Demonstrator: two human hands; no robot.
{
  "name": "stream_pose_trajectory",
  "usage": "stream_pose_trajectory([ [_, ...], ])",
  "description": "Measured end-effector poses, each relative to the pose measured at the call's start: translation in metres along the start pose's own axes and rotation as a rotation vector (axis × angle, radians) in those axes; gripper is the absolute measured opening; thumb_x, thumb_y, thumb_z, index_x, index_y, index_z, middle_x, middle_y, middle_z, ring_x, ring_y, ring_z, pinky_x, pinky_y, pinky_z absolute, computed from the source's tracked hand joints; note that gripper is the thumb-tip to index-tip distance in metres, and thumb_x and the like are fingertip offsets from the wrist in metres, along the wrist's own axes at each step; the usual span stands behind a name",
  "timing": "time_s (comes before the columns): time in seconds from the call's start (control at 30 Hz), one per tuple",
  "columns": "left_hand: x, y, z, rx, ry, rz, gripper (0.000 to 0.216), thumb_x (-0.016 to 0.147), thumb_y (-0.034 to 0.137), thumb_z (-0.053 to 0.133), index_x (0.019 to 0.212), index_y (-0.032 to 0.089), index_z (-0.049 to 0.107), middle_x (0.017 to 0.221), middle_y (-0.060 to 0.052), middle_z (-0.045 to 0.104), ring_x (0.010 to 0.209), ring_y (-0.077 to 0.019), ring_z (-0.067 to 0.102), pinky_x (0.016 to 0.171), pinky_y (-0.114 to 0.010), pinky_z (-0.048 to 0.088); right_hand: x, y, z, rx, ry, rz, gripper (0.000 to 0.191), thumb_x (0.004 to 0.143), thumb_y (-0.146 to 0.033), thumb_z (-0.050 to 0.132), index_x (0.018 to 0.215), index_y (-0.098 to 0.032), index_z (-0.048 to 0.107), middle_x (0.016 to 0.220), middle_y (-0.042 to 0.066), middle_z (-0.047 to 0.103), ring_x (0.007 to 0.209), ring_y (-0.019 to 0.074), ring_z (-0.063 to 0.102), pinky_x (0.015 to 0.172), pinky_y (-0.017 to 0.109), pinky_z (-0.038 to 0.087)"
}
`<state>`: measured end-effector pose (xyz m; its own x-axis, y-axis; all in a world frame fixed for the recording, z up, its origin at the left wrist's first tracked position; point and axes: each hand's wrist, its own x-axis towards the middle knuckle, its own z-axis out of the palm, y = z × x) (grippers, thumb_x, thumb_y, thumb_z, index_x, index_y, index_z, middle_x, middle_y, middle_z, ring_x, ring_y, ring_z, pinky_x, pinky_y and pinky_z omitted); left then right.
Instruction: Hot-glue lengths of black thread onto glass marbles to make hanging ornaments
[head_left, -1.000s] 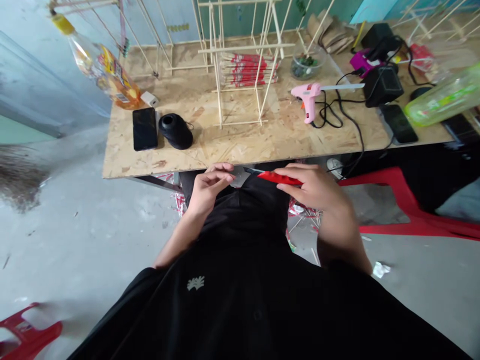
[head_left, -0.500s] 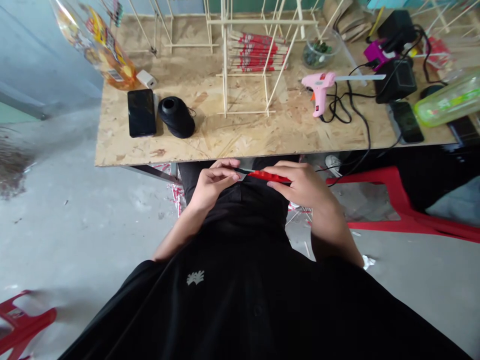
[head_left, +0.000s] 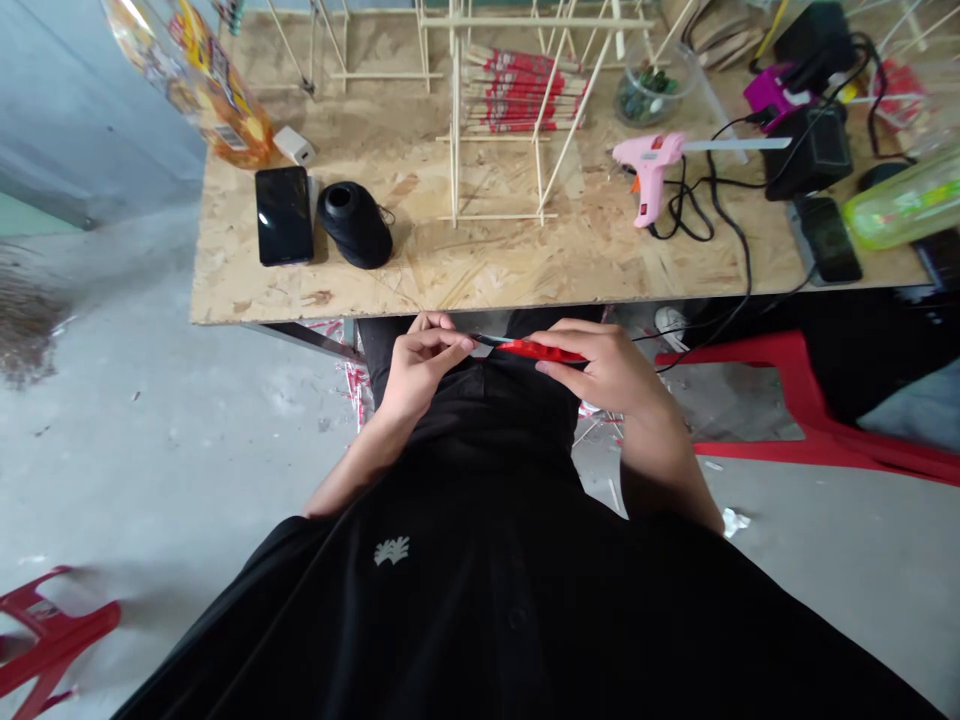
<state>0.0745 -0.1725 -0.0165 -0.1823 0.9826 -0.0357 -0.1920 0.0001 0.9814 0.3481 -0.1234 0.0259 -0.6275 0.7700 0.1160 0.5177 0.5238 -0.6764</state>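
Observation:
Over my lap, just below the table's front edge, I hold a red-handled knife [head_left: 541, 351] crosswise. My right hand [head_left: 604, 362] is closed round the red handle. The blade points left, toward my left hand [head_left: 424, 362], whose thumb and fingers are pinched together at the blade's far end. My left fingers cover the tip, and I cannot tell if something small is pinched with it. Straight ahead on the table stands a frame of thin wooden sticks [head_left: 454, 150], with a pile of red-wrapped chopsticks [head_left: 517, 90] behind its near bars.
On the table [head_left: 480, 270], a phone [head_left: 284, 216] and a black thread spool [head_left: 355, 225] lie left, near a snack bag [head_left: 225, 110]. A pink glue gun [head_left: 651, 170] with its cord, a bowl of stones [head_left: 645, 95] and a bottle [head_left: 904, 200] are right. A red stool [head_left: 795, 390] stands right.
My left hand has shifted slightly left along the blade, and more of the blade shows between the hands. My right hand keeps its grip. The table sits slightly higher in view.

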Motion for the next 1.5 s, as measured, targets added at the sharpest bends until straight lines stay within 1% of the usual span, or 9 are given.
stream_pose_trajectory([
  [0.2, -0.0004, -0.0011, -0.0005, 0.092, 0.03, 0.054, 0.015, 0.08, 0.042, 0.099, 0.081, 0.029, 0.093, 0.104, -0.006, 0.062, 0.109, -0.0236, 0.058, 0.112, -0.044, 0.051, 0.0002, 0.0, 0.0001, 0.015, -0.008, -0.001, 0.031, 0.106, -0.031, 0.069, 0.133, -0.033, 0.083, 0.126, 0.006, 0.085, 0.114, 0.0269, 0.082, 0.101, 0.041, 0.065],
  [0.33, -0.0008, 0.0005, -0.0005, 0.128, 0.006, 0.103, 0.013, 0.084, 0.039, 0.097, 0.079, 0.028, 0.092, 0.126, -0.009, 0.071, 0.117, -0.0266, 0.064, 0.109, -0.044, 0.052, 0.0003, 0.0004, 0.0007, 0.013, -0.002, -0.009, 0.03, 0.106, -0.031, 0.069, 0.133, -0.032, 0.084, 0.125, 0.006, 0.085, 0.114, 0.0279, 0.082, 0.1, 0.041, 0.065],
  [0.43, -0.002, 0.0028, 0.0007, 0.094, -0.032, 0.082, 0.015, 0.087, 0.039, 0.095, 0.08, 0.026, 0.091, 0.138, -0.01, 0.075, 0.105, -0.0232, 0.067, 0.101, -0.042, 0.055, 0.0002, 0.0008, 0.0012, 0.022, -0.001, -0.012, 0.03, 0.106, -0.031, 0.069, 0.133, -0.03, 0.084, 0.125, 0.007, 0.084, 0.113, 0.028, 0.082, 0.099, 0.041, 0.065],
  [0.57, -0.0035, 0.0038, 0.0025, 0.068, -0.041, 0.062, 0.015, 0.087, 0.038, 0.094, 0.079, 0.026, 0.09, 0.124, -0.01, 0.077, 0.104, -0.0236, 0.068, 0.095, -0.039, 0.056, 0.0004, 0.0012, 0.0008, 0.028, -0.015, 0.007, 0.031, 0.106, -0.032, 0.069, 0.134, -0.034, 0.084, 0.127, 0.005, 0.084, 0.115, 0.0273, 0.082, 0.102, 0.041, 0.065],
  [0.83, -0.0027, 0.0009, -0.0004, 0.207, 0.044, 0.142, 0.013, 0.086, 0.042, 0.096, 0.085, 0.03, 0.094, 0.102, -0.007, 0.062, 0.1, -0.022, 0.057, 0.096, -0.038, 0.053, 0.0011, 0.0029, 0.0022, 0.024, -0.01, -0.005, 0.031, 0.106, -0.03, 0.07, 0.134, -0.03, 0.084, 0.126, 0.007, 0.084, 0.115, 0.0273, 0.082, 0.1, 0.04, 0.065],
  [1.03, -0.0017, -0.0024, -0.0033, 0.178, -0.023, 0.159, 0.018, 0.089, 0.042, 0.094, 0.086, 0.024, 0.092, 0.137, -0.011, 0.076, 0.097, -0.0185, 0.068, 0.087, -0.035, 0.056, 0.0007, 0.0053, 0.0052, 0.038, 0.021, -0.052, 0.029, 0.106, -0.028, 0.072, 0.133, -0.028, 0.084, 0.124, 0.008, 0.085, 0.111, 0.0264, 0.083, 0.097, 0.04, 0.066],
  [1.13, -0.0029, -0.0021, -0.0016, 0.083, -0.071, 0.09, 0.018, 0.091, 0.04, 0.092, 0.086, 0.022, 0.09, 0.124, -0.012, 0.084, 0.112, -0.0248, 0.077, 0.096, -0.038, 0.06, -0.0001, 0.0056, 0.0042, 0.028, 0.019, -0.054, 0.03, 0.106, -0.026, 0.073, 0.133, -0.029, 0.084, 0.125, 0.008, 0.085, 0.111, 0.0266, 0.083, 0.097, 0.04, 0.066],
  [1.3, -0.0027, -0.0028, -0.0004, 0.076, -0.044, 0.09, 0.011, 0.088, 0.033, 0.093, 0.084, 0.023, 0.09, 0.097, -0.007, 0.082, 0.086, -0.016, 0.072, 0.078, -0.031, 0.054, -0.0014, 0.005, 0.0016, 0.01, 0.035, -0.07, 0.031, 0.106, -0.024, 0.073, 0.135, -0.027, 0.083, 0.126, 0.009, 0.084, 0.111, 0.0266, 0.083, 0.096, 0.04, 0.066],
  [1.5, -0.0013, -0.002, -0.0017, 0.106, -0.053, 0.071, 0.013, 0.087, 0.032, 0.091, 0.079, 0.022, 0.088, 0.088, -0.005, 0.078, 0.084, -0.0164, 0.069, 0.078, -0.032, 0.05, -0.0027, 0.0052, 0.0021, -0.007, 0.03, -0.067, 0.033, 0.106, -0.023, 0.073, 0.136, -0.029, 0.083, 0.129, 0.007, 0.084, 0.114, 0.026, 0.083, 0.097, 0.039, 0.066],
])
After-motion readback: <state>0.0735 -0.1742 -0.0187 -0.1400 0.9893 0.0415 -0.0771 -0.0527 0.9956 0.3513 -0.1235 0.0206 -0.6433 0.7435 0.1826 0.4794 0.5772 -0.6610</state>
